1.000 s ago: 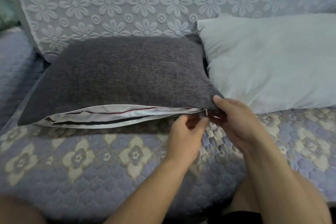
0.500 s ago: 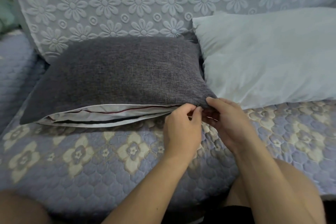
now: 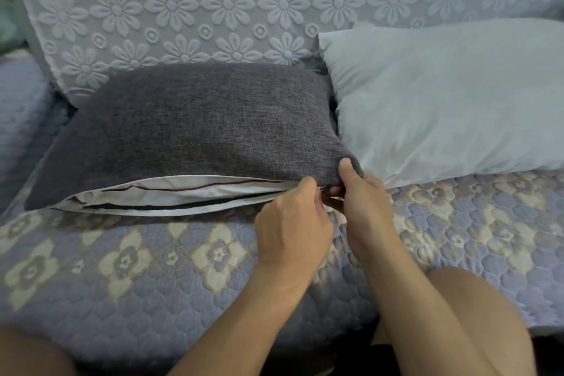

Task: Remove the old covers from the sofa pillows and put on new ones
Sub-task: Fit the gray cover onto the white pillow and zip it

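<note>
Hands meet at the right corner of the grey pillow (image 3: pixel 195 128), centre of the frame. Left hand (image 3: pixel 293 223) pinches what is probably the zip pull at the seam, too small to confirm; right hand (image 3: pixel 363 201) grips the corner fabric, thumb on top. Compared with a second ago both hands sit a bit higher and closer together, but the seam still gapes wide to the left, white lining (image 3: pixel 171 195) showing. So zipping has barely started. Bare white pillow (image 3: pixel 451 98), upper right, waits for its cover on the quilted sofa seat (image 3: pixel 152 268).
</note>
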{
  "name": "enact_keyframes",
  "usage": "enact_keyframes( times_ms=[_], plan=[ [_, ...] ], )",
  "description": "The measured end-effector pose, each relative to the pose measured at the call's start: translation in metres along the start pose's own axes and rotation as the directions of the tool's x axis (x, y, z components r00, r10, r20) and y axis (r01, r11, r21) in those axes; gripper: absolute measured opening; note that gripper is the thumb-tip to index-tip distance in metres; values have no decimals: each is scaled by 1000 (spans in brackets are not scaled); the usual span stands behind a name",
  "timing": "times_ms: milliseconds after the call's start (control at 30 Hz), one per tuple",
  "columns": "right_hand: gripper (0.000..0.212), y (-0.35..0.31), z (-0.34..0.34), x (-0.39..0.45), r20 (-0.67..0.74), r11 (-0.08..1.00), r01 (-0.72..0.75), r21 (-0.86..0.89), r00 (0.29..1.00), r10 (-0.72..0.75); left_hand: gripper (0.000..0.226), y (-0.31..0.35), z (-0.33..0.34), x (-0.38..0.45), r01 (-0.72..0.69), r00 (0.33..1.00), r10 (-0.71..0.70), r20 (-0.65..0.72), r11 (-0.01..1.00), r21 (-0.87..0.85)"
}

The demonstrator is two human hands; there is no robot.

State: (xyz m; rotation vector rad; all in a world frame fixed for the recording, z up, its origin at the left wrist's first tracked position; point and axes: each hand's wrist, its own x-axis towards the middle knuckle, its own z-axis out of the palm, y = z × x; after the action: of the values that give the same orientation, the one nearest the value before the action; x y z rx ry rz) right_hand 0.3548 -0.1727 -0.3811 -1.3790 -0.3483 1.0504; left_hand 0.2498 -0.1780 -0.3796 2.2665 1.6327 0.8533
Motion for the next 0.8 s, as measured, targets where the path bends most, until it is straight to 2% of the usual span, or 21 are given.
enact_keyframes(
  times_ms=[267, 400, 500, 567, 667, 733, 800],
  plan=[
    [34, 1, 5, 4, -72, 998, -4, 57, 997, 8, 24, -19, -1, 1, 16, 1000, -16, 6, 999, 52],
    [33, 1, 6, 5, -72, 997, -10, 78, 997, 15, 18, -30, 0, 5, 27, 998, -23, -55, 997, 69],
    [27, 0, 2, 10, -67, 988, -41, 150, 996, 52, 17, -42, 5, 9, -9, 998, 7, -56, 999, -35],
    [25, 0, 0, 12, -39, 983, -64, 175, 997, 72, 21, -46, 7, 9, 9, 1000, -9, 4, 974, -227],
    [25, 2, -2, 11, 4, 982, -95, 160, 995, 96, 23, -56, 6, 13, 169, 975, -84, 205, 880, -443],
    [25, 4, -3, 10, 13, 981, -111, 162, 994, 111, 24, -65, 5, 18, 247, 933, -52, 357, 815, -525],
    [23, 4, -3, 10, 8, 974, -129, 185, 992, 130, 25, -72, 6, 23, 264, 904, 23, 428, 757, -598]
  ],
)
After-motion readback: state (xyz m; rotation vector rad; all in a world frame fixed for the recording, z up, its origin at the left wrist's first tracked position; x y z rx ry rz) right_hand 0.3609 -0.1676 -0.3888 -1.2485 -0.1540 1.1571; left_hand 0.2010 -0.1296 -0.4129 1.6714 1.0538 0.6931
